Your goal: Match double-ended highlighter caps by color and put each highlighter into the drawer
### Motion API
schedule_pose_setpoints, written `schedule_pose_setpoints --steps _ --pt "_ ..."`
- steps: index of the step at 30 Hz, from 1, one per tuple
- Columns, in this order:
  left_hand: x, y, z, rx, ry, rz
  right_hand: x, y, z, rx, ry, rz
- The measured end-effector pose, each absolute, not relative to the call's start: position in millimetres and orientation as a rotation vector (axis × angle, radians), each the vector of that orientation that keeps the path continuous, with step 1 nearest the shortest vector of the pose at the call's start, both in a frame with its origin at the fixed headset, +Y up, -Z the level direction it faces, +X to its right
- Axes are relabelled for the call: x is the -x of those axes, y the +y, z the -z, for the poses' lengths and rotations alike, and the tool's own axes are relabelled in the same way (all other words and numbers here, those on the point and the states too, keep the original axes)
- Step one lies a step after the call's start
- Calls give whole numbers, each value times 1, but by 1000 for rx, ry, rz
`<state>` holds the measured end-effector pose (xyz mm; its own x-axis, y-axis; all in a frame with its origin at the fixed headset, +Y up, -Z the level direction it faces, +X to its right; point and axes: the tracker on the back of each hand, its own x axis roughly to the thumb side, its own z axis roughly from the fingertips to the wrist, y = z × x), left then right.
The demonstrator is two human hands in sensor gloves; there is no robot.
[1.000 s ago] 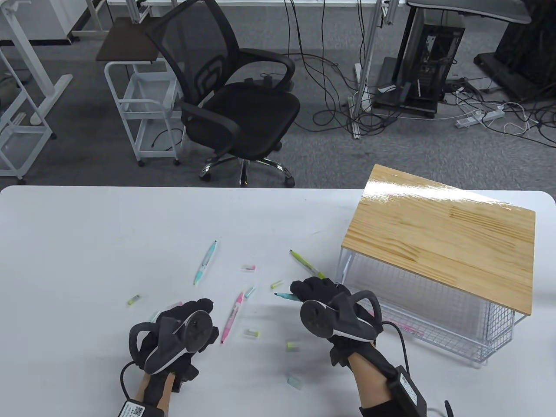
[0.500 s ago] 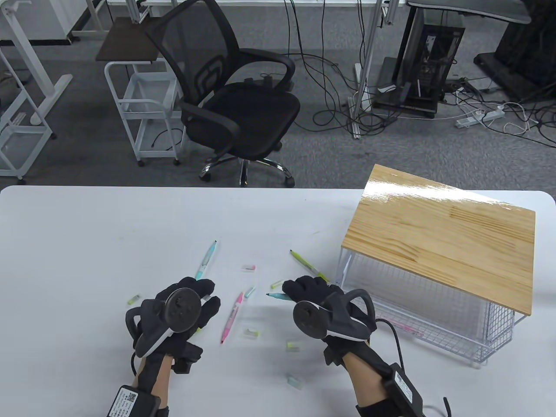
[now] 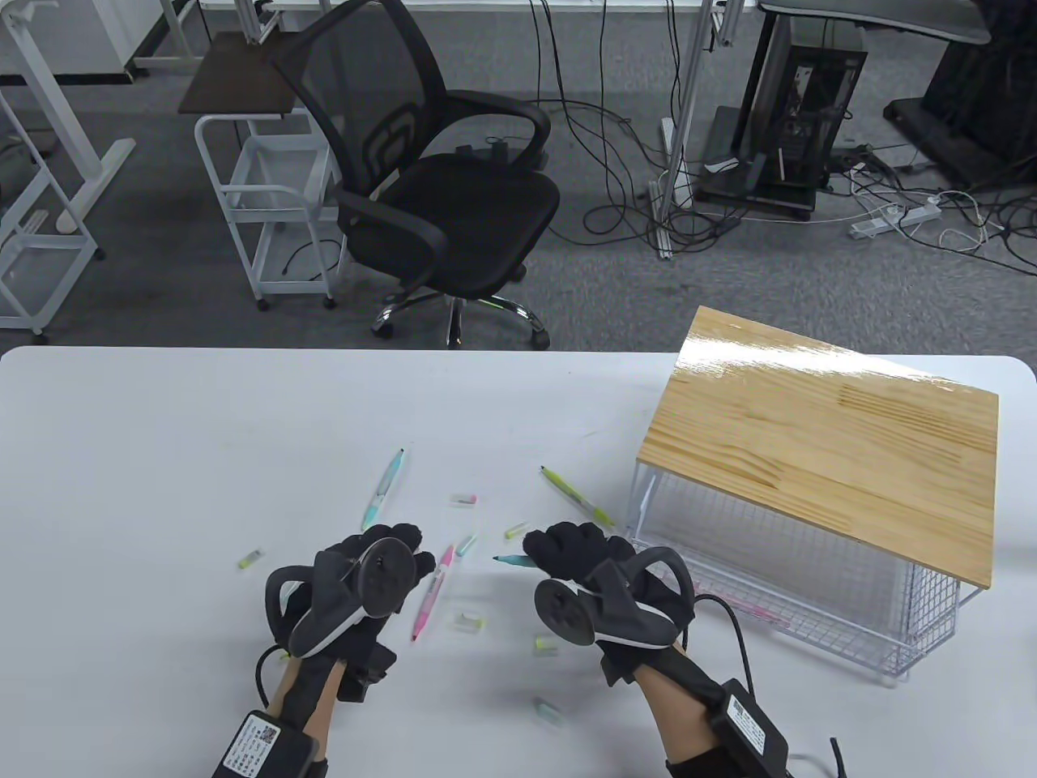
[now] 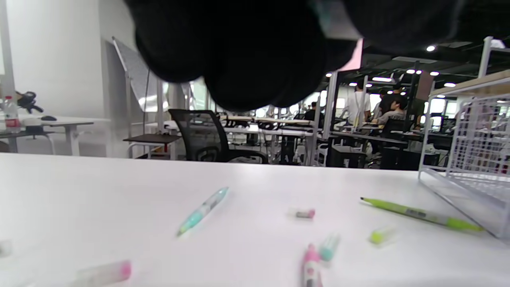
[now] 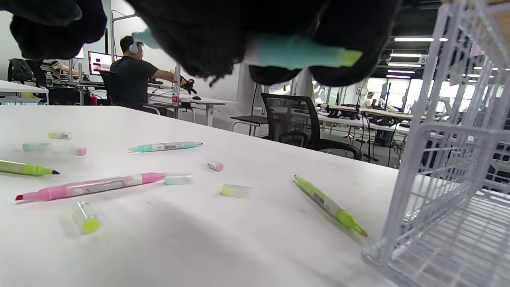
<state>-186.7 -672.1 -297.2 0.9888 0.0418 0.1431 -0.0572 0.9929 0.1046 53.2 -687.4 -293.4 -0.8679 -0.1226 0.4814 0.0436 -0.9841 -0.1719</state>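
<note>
behind the white tabletop (image 3: 162,421) stand a black office chair (image 3: 437,186) and cables on grey carpet. on the tabletop's right side sits a wire drawer (image 3: 802,600) under a wooden top (image 3: 826,438), pulled open.

the right hand (image 3: 595,579) has its fingers (image 3: 567,543) curled around a teal highlighter (image 3: 512,560), whose dark tip points left; in the right wrist view the teal body shows under the glove. the left hand (image 3: 356,592) is over the tabletop just beside a pink highlighter (image 3: 432,592); something pale with teal and pink shows at its fingers (image 4: 255,59) in the left wrist view, but i cannot tell if they grip it.

a green highlighter (image 3: 577,493) lies near the drawer, a second teal highlighter (image 3: 382,489) further left, and loose caps (image 3: 468,622) lie scattered between.
</note>
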Motion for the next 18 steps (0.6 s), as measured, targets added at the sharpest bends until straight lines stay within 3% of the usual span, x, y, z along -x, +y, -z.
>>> schedule_pose_setpoints --steps 9,18 --pt "171 -672 292 -118 -240 -45 -52 -686 289 807 434 2957" --pt "164 -678 293 -108 -282 -36 -49 -687 288 814 494 2960"
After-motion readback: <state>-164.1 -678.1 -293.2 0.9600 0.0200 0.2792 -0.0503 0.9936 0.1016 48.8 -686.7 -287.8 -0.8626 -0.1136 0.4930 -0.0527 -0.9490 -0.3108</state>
